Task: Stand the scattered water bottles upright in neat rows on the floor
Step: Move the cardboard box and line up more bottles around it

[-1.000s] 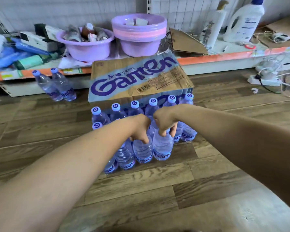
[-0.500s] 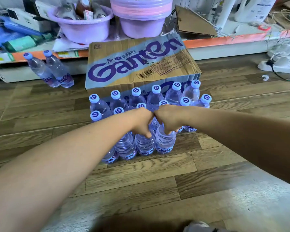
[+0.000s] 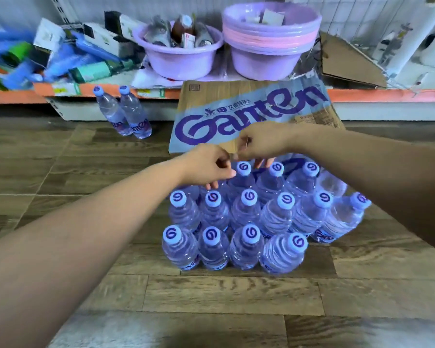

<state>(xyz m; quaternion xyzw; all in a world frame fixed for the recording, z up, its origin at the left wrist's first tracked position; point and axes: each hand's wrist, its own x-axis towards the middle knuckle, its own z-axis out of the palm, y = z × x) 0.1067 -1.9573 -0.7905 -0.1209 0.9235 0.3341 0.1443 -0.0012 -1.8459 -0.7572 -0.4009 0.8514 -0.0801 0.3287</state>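
We see the water bottles (image 3: 246, 222) standing upright in rows on the wooden floor (image 3: 186, 295), packed cap to cap just in front of the cardboard box (image 3: 236, 114). The front row holds four bottles, the row behind it six, with the bottle at its right end leaning outward. The back row stands right against the box.

Both hands hover over that back row. Our left hand (image 3: 207, 165) has its fingers loosely curled, the tips pointing down near the caps at the left of the back row; we cannot tell whether it grips a bottle. Our right hand (image 3: 261, 144) is likewise half-curled above the caps, just in front of the box's printed face, and its grasp is also unclear.

Two more bottles (image 3: 123, 113) stand upright together well to the left of the box, against the low shelf (image 3: 362, 94) that runs behind it. Two purple basins (image 3: 181, 59) sit on the shelf behind the box.
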